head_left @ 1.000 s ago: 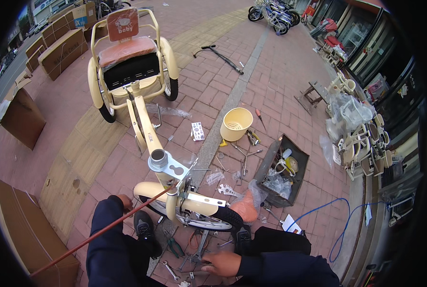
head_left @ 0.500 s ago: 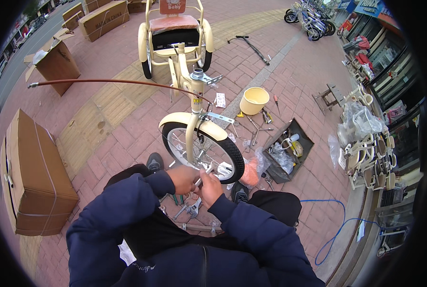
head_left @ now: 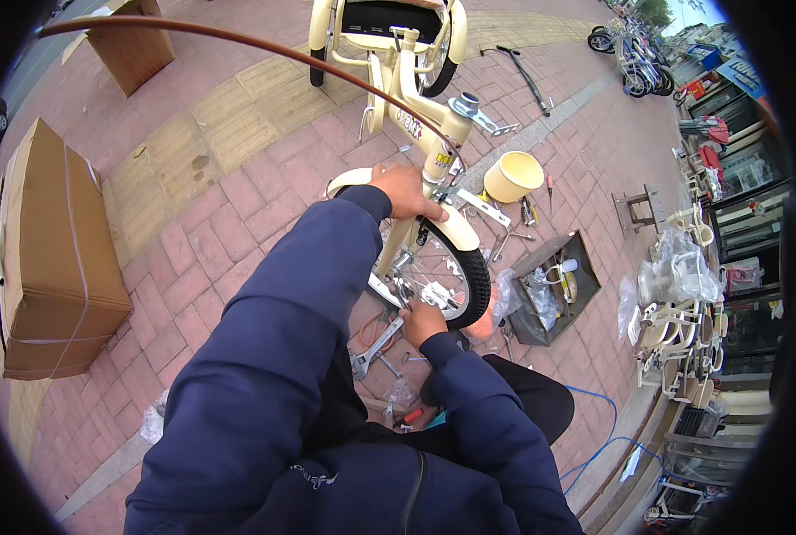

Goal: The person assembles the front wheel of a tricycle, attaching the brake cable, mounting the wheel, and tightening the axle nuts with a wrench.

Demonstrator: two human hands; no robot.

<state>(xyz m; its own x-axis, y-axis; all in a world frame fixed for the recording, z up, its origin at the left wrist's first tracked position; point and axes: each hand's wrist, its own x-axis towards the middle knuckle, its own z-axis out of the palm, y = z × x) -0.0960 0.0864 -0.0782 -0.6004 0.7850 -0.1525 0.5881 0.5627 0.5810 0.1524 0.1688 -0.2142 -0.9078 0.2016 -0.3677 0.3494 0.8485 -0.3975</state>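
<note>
A cream tricycle frame (head_left: 407, 116) stands in front of me, its front wheel (head_left: 480, 299) between my legs. My left hand (head_left: 407, 190) is closed over the cream front mudguard (head_left: 456, 230), beside the fork (head_left: 395, 241). Lower down, my right hand (head_left: 424, 323) is at the wheel's side near the axle end, fingers bent together; what they hold is too small to make out. A red-brown cable (head_left: 237, 37) arcs from the upper left to the head tube (head_left: 442, 159). On the paving beside the wheel lies an adjustable wrench (head_left: 362, 363).
Right of the wheel are an open metal toolbox (head_left: 533, 337), a cream bucket (head_left: 514, 176) and loose tools. A large cardboard box (head_left: 68, 259) stands at left. White parts (head_left: 670, 339) and a small stool (head_left: 637, 210) are along the shopfront; a hand pump (head_left: 527, 80) lies farther off.
My hands were together low by the wheel. The left has moved up onto the mudguard, while the right stays low at the wheel. The view has shifted, so the tricycle appears farther right.
</note>
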